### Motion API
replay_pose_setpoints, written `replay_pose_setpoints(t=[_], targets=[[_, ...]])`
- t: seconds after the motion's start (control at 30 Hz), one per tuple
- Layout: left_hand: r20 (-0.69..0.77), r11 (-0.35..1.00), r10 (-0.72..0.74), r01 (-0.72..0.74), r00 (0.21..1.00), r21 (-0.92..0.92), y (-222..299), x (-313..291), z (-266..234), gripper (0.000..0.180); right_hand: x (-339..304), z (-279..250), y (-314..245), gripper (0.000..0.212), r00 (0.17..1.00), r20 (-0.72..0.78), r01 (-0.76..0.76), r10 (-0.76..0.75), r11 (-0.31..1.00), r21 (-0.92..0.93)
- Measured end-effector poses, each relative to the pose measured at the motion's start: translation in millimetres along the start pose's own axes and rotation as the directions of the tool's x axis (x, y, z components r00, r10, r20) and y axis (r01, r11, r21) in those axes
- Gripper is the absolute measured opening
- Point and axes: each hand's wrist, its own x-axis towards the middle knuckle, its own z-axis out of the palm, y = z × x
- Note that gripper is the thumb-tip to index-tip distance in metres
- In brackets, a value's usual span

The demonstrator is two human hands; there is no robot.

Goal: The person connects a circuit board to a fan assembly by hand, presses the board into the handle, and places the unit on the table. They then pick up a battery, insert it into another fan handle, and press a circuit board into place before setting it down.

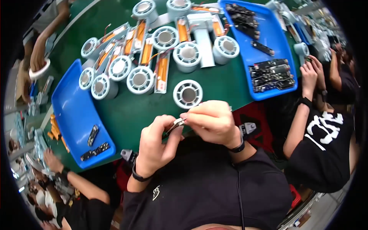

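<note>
Blue plastic comes first on your left: a shallow tray (73, 115) lies on the green table (130, 111), with two dark, narrow circuit strips (94, 151) at its near end. Just right of it, toward the far side, sits a crowd of pale grey round housings (140, 80) mixed with orange-and-white strips (162, 73) — some of them overlap, and thin wires trail between them. One round housing (188, 94) stands apart, nearest to you, just beyond your hands.

Your left hand (155, 143) is curled, its thumb and fingers pinched on the small silvery metal part (177, 123). Your right hand (212, 122) meets it from the other side, fingertips closed on the same part, so the piece is held between both hands above the near edge of the table, close to your chest. You wear a dark band on each wrist.

Further right, a second blue tray (278, 38) holds dark circuit boards (271, 74) in a loose pile. Beyond it a neighbour in a black shirt has both hands (311, 73) raised by that tray's right edge — what they hold is too small to tell.
</note>
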Motion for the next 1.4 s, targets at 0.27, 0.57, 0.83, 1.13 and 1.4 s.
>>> replay_pose_setpoints(t=[0.27, 0.57, 0.83, 1.13, 1.4], targets=[[-0.179, 0.931, -0.297, 0.242, 0.938, -0.273, -10.1, -4.5, 17.0, 0.021, 2.4, -3.9, -4.6, 0.024, 0.986, 0.003, -0.167, 0.167, 0.981, 0.095], [-0.027, 0.963, -0.055, 0.046, 0.998, -0.266, -15.3, -6.2, 5.9, 0.038, -15.6, -3.8, 3.7, 0.023, 0.991, -0.050, -0.117, 0.126, 0.982, 0.151], [0.010, 0.952, -0.114, 0.112, 0.993, -0.287, -11.7, -7.1, 4.0, 0.036, -30.0, -23.2, 7.2, 0.027, 0.985, 0.022, -0.172, 0.173, 0.947, 0.271], [0.039, 0.935, -0.063, 0.073, 0.997, -0.347, -10.3, -6.8, 6.3, 0.036, -13.6, -12.0, -6.7, 0.030, 0.986, 0.081, -0.154, 0.144, 0.977, 0.148], [0.034, 0.852, -0.205, 0.195, 0.978, -0.486, 0.9, -10.1, 10.1, 0.040, -3.7, -3.4, -7.8, 0.028, 0.989, -0.001, -0.149, 0.150, 0.985, 0.086]])
